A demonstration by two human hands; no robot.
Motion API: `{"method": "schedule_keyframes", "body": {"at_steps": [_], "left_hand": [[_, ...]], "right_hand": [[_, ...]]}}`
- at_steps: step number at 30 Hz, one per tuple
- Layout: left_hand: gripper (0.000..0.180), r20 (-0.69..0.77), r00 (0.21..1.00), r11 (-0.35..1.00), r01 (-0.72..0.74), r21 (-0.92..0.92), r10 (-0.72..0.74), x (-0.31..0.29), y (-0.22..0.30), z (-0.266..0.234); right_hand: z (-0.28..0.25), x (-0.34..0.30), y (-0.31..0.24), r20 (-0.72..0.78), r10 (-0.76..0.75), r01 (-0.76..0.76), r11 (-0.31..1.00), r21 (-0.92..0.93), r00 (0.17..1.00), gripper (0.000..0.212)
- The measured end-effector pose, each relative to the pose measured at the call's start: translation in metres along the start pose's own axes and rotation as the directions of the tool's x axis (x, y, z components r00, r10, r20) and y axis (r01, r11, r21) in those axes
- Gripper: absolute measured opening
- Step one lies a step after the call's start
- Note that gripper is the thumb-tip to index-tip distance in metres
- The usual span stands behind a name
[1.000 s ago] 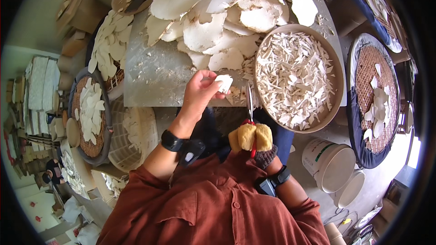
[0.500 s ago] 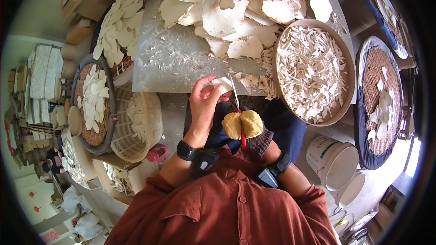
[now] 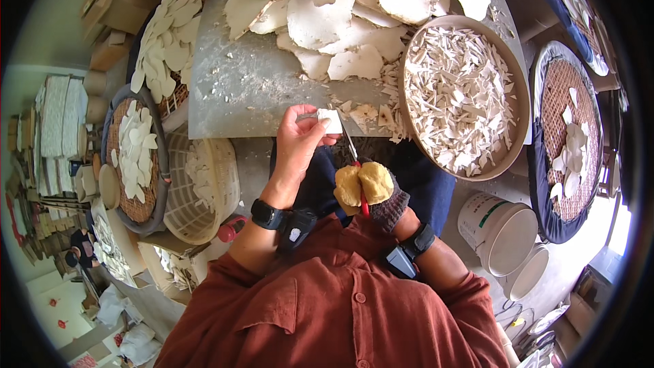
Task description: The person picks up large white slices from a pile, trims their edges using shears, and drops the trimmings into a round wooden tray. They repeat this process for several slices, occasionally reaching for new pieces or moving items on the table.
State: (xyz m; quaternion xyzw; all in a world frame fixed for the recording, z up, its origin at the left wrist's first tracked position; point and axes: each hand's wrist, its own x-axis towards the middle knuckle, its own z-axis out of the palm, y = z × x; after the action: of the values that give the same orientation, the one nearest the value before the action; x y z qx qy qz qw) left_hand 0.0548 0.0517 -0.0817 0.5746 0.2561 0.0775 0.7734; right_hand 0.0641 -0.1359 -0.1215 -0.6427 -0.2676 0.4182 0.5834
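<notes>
Between the thumb and fingers of my left hand is a small flat white piece, pinched at the table's near edge. My right hand, in a dark knitted glove, is closed round red-handled scissors. Yellow padding wraps the handles and hides most of the fingers. The blades point up and away from me, just right of the white piece. Whether they touch it I cannot tell. Behind my hands, large thin white slabs lie heaped on the grey table.
A round tray full of white slivers overhangs the table's right edge. To the left stand a cream plastic basket and a woven tray with white pieces. On the right are another woven tray and white buckets.
The white piece has turned in my left fingers and now shows a straighter-edged, squarer outline. The scissor blades have tilted slightly left. The whole view has shifted a little.
</notes>
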Motion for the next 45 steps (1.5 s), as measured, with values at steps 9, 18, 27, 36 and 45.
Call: {"method": "schedule_keyframes", "body": {"at_steps": [9, 18, 27, 36, 45], "left_hand": [[0.03, 0.021, 0.996, 0.994, -0.086, 0.067, 0.085, 0.0, -0.001, 0.018], [0.024, 0.07, 0.995, 0.992, 0.061, 0.113, -0.069, 0.008, -0.006, 0.013], [0.023, 0.224, 0.972, 0.98, 0.021, 0.2, -0.067, 0.001, 0.008, 0.009], [0.02, 0.044, 0.998, 0.998, -0.036, 0.051, 0.034, -0.009, 0.0, 0.006], [0.021, 0.062, 0.998, 0.991, -0.016, 0.132, 0.008, -0.032, 0.007, -0.025]], "right_hand": [[-0.006, 0.001, 0.023, -0.028, 0.051, -0.049, 0.996, 0.075, 0.998, 0.026], [-0.012, -0.008, 0.01, -0.016, -0.044, 0.042, 0.992, -0.118, 0.999, 0.021], [-0.002, -0.004, 0.019, -0.035, 0.088, -0.014, 0.504, 0.864, 0.995, 0.027], [0.007, -0.005, 0.039, -0.076, -0.001, 0.023, 0.959, 0.283, 0.997, 0.025], [0.005, -0.018, -0.003, 0.034, -0.36, 0.334, 0.823, -0.459, 0.932, 0.036]]}}
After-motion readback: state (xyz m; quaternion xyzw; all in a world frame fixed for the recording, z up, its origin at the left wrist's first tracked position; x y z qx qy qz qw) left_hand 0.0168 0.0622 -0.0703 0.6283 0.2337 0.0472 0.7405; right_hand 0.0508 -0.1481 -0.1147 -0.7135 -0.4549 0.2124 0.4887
